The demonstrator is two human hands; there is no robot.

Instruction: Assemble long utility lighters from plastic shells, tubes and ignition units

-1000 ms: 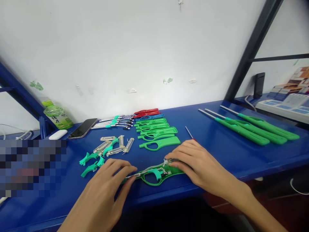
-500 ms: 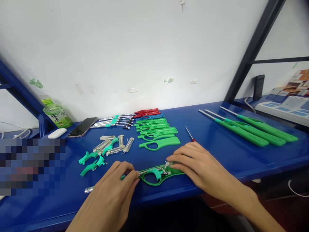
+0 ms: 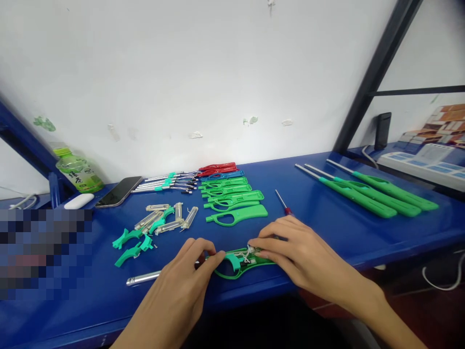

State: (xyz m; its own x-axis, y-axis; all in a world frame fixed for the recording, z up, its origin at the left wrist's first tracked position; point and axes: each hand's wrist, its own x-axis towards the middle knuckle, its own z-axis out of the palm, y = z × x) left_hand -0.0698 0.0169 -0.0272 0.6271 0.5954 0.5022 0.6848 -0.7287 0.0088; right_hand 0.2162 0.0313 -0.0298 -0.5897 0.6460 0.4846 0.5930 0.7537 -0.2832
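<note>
Bottle: yellow-green cap; well to the left of and beyond the left hand.
White case: on the blue worktop, just in front of the bottle.
Phone: dark screen up; beyond and left of the left hand.
Loose triggers: teal; left of the left hand, some among the clear capsules.
Metal tube: slotted tip points left; opposite end passes out of sight at the left hand.
Metal rods: wired row, beyond the capsules.
Left hand: thumb and forefinger pinch the narrow front end of the green half-shell.
Spare shells: red, blue and green, stacked in a row beyond the gap between both hands.
Half-shell: open side up, between both hands; contains a fitted teal trigger and white wiring.
Screwdriver: shaft points away, just beyond the right hand.
Right hand: fingertips grip a small clear part, mostly hidden, over the half-shell.
Assembled lighters: three, green, well to the right of and beyond the right hand.
</note>
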